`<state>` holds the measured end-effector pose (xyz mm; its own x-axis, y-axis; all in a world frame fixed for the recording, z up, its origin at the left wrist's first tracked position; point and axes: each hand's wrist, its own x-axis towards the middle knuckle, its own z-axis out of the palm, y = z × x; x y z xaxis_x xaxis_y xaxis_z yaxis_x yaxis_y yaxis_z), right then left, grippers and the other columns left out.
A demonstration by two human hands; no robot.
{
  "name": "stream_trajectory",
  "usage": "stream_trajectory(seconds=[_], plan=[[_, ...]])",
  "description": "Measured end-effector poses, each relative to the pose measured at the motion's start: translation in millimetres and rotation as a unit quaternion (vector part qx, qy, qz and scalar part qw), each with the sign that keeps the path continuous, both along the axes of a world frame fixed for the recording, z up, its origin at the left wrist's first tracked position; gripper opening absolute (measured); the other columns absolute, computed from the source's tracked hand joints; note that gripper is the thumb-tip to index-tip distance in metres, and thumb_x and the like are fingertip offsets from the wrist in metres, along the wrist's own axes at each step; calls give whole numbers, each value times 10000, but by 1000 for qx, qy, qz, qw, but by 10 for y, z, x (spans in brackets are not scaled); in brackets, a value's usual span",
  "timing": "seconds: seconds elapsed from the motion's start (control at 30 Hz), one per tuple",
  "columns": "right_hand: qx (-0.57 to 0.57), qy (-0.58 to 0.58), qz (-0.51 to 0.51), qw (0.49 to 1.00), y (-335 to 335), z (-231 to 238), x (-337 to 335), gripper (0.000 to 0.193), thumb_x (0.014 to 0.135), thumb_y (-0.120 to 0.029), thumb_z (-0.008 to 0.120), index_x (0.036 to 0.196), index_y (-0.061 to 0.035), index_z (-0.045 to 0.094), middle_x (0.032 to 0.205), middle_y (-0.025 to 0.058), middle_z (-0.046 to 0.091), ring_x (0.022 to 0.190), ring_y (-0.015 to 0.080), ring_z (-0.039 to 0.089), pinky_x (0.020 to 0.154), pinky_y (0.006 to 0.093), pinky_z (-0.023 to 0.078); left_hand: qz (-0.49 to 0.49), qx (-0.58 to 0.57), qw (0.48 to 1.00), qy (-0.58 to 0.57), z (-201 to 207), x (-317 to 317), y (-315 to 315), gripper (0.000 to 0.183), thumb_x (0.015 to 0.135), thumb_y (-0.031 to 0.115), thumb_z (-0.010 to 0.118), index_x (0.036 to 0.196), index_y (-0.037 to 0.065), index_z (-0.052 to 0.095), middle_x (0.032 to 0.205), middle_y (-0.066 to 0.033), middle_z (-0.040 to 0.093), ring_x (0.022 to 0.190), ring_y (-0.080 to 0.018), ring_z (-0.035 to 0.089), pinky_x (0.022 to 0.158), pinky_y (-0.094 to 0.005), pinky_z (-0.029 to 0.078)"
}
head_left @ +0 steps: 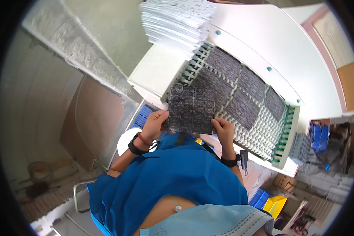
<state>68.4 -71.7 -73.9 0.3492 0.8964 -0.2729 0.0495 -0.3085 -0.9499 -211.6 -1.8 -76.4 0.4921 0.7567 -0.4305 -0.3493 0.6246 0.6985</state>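
A dark square circuit board panel [191,110], marked off in a grid of small units, is held up in front of my body. My left hand [155,125] pinches its lower left edge between thumb and fingers. On the opposite side, my right hand [223,130] grips the lower right edge the same way. Just beyond the panel runs a conveyor bed of white rollers [259,137]. Several similar dark panels [243,110] lie in rows on the rollers, a little blurred. The held panel overlaps the conveyor's near left part and hides some of it.
A tall stack of white sheets [177,25] stands on the machine's far left. The white machine housing [255,27] curves behind the conveyor. Blue crates [141,116] show by my left hand. Blue and yellow bins [274,206] sit at lower right. A metal-edged sheet [86,51] slants at left.
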Motion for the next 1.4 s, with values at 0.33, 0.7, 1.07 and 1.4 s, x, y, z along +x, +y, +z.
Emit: stream_trajectory(seconds=[0.33, 0.7, 1.07, 1.4], plan=[[54, -87, -347, 932, -1404, -337, 2455, 204, 881, -156, 681, 961, 31, 692, 608, -3, 560, 490, 72, 488, 442, 219, 378, -47, 59, 996, 36, 45, 813, 64, 215, 984, 163, 482, 1049, -2, 604, 868, -49, 671, 689, -122, 666, 523, -298, 592], [-43, -428, -261, 864, -1443, -415, 2886, 300, 810, -241, 730, 981, 2, 694, 738, 102, 664, 665, 208, 633, 621, 317, 489, -17, 53, 996, 67, 42, 916, -189, 168, 960, 176, 538, 972, 41, 637, 800, -14, 657, 640, -105, 645, 474, -295, 568], [19, 107, -17, 994, -819, -364, 932, 124, 895, -132, 652, 833, -24, 655, 625, 8, 600, 483, 77, 533, 452, 198, 403, -9, 50, 995, 90, 20, 966, -230, 193, 959, 189, 555, 984, 20, 644, 793, -14, 654, 645, -95, 634, 469, -271, 560], [-50, -250, -134, 958, -1439, -503, 1606, 207, 817, -203, 724, 889, -14, 682, 638, 44, 618, 552, 158, 589, 516, 292, 450, -18, 406, 799, 444, -162, 895, 137, 316, 909, 230, 610, 1133, 7, 614, 928, -106, 657, 796, -290, 644, 645, -403, 535]])
